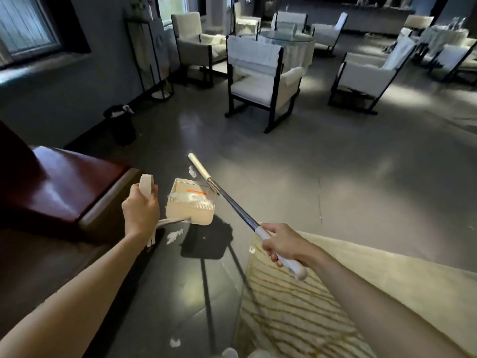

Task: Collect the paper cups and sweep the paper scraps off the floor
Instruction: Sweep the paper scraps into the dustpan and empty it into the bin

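Left hand (140, 210) is wrapped tight around the cream loop handle of the dustpan (189, 202), and the pan hangs lifted off the dark floor (309, 164), tipped so its open mouth faces the camera, its black shadow lying just below it. Inside the pan, paper scraps (191, 197) sit heaped against the comb-toothed edge, beside an orange strip on the pan's back wall. Right hand (282, 244) is clenched on the white grip of a long pole (232, 202), chrome shaft running up and away to a white far end, crossing just over the pan's right corner; whether it touches the pan, can't tell. More scraps out on the floor: one (192, 171) just beside the pole's white end, one (174, 236) just under the pan near the left wrist, one (175, 342) down near the bottom edge. A pale striped rug (296, 319) spreads under the right arm, a dark red seat (59, 182) sits at left, a black bin (121, 125) stands by the wall, white armchairs (260, 81) well beyond
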A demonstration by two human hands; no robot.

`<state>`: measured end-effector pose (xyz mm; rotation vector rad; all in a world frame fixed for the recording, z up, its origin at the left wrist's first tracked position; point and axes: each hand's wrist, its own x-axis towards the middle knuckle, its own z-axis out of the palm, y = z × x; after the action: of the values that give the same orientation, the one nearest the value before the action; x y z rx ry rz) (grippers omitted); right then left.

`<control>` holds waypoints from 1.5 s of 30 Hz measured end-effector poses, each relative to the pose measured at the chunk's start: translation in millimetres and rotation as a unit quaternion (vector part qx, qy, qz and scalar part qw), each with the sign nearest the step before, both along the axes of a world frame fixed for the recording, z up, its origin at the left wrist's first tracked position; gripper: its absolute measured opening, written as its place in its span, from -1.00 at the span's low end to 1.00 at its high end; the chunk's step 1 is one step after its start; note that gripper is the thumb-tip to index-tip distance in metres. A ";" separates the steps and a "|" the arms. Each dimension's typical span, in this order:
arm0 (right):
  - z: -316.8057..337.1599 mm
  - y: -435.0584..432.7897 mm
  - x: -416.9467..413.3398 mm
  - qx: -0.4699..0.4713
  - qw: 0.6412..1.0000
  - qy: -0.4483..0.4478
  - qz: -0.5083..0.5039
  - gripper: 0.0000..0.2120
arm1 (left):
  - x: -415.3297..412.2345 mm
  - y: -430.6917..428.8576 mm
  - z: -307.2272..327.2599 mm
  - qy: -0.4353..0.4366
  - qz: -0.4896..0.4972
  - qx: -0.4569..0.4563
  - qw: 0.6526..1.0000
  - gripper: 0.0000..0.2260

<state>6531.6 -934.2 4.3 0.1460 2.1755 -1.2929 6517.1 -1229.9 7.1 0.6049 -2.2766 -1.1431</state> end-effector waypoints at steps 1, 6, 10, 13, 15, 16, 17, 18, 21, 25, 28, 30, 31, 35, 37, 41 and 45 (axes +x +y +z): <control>3.2 1.0 -29.8 0.000 1.000 0.004 0.006 -0.53 | -28.6 3.7 3.8 -0.006 0.008 -0.009 1.000 -0.68; 4.8 5.0 -174.4 -0.015 0.999 -0.004 0.042 -0.65 | -164.3 1.6 4.5 -0.024 0.046 0.005 0.999 -0.68; -1.1 8.9 -321.6 0.003 0.995 0.003 0.099 -0.63 | -287.4 -3.2 -9.1 -0.012 0.094 0.010 0.995 -0.72; 5.0 6.1 -420.0 0.009 0.990 0.001 0.143 -0.66 | -369.8 -8.5 -9.7 -0.031 0.131 0.012 0.991 -0.72; 13.7 0.3 -484.1 0.010 0.984 0.005 0.179 -0.63 | -419.5 -13.3 -5.0 -0.028 0.162 0.012 0.986 -0.73; 16.6 -4.5 -515.6 0.017 0.981 0.006 0.194 -0.60 | -440.6 -18.3 -2.8 -0.024 0.181 0.009 0.983 -0.73; 20.4 -10.9 -545.3 0.023 0.977 0.005 0.211 -0.56 | -459.8 -23.4 0.1 -0.021 0.198 0.010 0.980 -0.73; 23.8 -18.4 -573.3 0.023 0.974 0.002 0.226 -0.53 | -479.3 -30.3 2.5 -0.014 0.210 0.009 0.978 -0.73; 22.7 -49.6 -655.9 0.020 0.968 -0.005 0.250 -0.42 | -543.7 -61.7 6.5 -0.001 0.226 0.005 0.974 -0.73; 12.4 -108.9 -771.9 0.015 0.956 -0.002 0.292 -0.32 | -641.2 -116.9 -1.7 -0.003 0.253 0.001 0.967 -0.72; 5.4 -160.3 -852.2 0.016 0.950 0.000 0.312 -0.34 | -709.9 -168.1 -5.9 -0.005 0.272 -0.009 0.962 -0.73; 6.8 -193.3 -903.0 -0.003 0.949 -0.021 0.314 -0.40 | -752.5 -202.5 -3.6 0.005 0.278 -0.008 0.961 -0.76; 9.1 -210.1 -930.4 -0.004 0.947 -0.025 0.321 -0.46 | -776.2 -219.4 1.1 0.011 0.275 -0.007 0.961 -0.78; 14.8 -273.8 -1031.9 -0.014 0.941 -0.029 0.336 -0.39 | -865.6 -278.8 16.8 0.012 0.298 0.004 0.954 -0.79; 13.1 -304.5 -1079.2 -0.017 0.937 -0.028 0.349 -0.34 | -905.5 -305.9 19.4 0.014 0.316 0.005 0.948 -0.79; 10.8 -369.0 -1181.9 -0.021 0.924 -0.009 0.381 -0.34 | -982.8 -358.6 19.2 0.016 0.343 -0.014 0.939 -0.79; 14.8 -422.1 -1273.4 -0.021 0.912 0.007 0.410 -0.34 | -1050.0 -397.8 24.3 0.005 0.373 -0.038 0.927 -0.81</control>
<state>5258.2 -1356.4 19.1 -0.7246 1.8674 -0.8320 5467.1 -1627.7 31.5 1.2792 -1.7880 -0.6651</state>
